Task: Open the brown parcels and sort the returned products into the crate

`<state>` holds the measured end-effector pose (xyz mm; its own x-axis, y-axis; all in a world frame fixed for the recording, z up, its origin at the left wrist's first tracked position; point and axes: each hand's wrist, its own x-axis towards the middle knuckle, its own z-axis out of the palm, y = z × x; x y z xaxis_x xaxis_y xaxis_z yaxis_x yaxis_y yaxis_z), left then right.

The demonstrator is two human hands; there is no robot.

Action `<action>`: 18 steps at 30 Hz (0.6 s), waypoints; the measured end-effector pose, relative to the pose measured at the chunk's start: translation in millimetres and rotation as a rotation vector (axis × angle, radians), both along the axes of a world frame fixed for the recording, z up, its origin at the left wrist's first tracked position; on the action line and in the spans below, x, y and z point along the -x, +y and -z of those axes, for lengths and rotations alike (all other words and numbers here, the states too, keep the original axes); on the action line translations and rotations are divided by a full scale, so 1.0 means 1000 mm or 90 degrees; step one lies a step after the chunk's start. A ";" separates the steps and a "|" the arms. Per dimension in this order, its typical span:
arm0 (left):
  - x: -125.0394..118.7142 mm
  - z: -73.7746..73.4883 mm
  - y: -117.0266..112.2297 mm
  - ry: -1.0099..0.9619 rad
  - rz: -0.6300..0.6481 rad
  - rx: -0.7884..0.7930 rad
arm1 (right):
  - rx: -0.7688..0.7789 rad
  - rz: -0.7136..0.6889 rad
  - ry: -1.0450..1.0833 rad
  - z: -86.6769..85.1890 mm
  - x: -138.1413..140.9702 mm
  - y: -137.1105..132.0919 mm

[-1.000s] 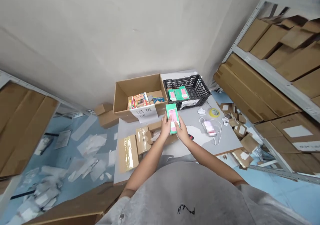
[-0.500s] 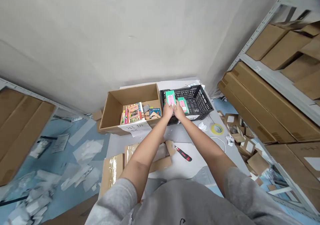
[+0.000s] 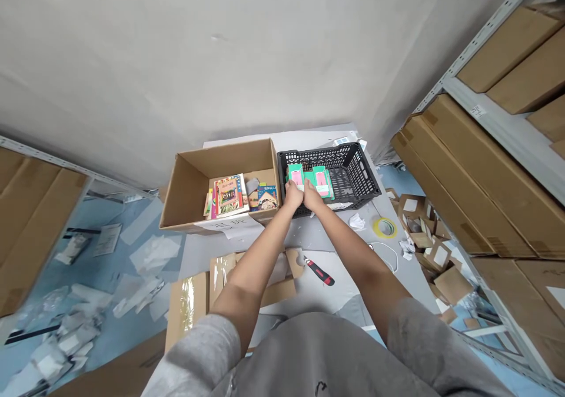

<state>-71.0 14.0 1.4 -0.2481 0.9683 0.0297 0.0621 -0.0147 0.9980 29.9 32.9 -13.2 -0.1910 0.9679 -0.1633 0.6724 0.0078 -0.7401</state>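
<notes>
Both hands reach into the left part of a black plastic crate. My left hand is closed on the near end of a small green-and-pink pack. Close beside it, my right hand is also closed, its thumb by the pack's right side and its fingers mostly hidden. Another green-and-pink pack lies in the crate just right of my hands. Whether the packs are boxes or booklets, I cannot tell.
A cardboard box holding several books adjoins the crate's left side. Nearer me lie a red-and-black utility knife, a tape roll, crumpled paper and cardboard pieces. Shelves with cartons flank the table.
My hands have lowered the green-and-pink pack toward the crate's left side. It now sits level with the other pack. The view has shifted slightly.
</notes>
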 end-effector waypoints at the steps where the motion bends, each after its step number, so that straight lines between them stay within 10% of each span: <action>1: 0.004 -0.005 -0.017 0.016 -0.006 0.014 | -0.078 0.006 0.016 -0.005 -0.004 -0.015; 4: 0.031 -0.010 -0.099 0.094 -0.011 -0.024 | -0.228 0.027 0.081 -0.010 -0.012 -0.088; 11: 0.114 0.046 -0.318 0.485 -0.166 0.248 | -0.050 -0.236 -0.128 0.041 0.006 -0.264; 18: 0.133 0.093 -0.376 0.483 -0.146 0.355 | 0.103 -0.143 -0.207 0.083 0.033 -0.293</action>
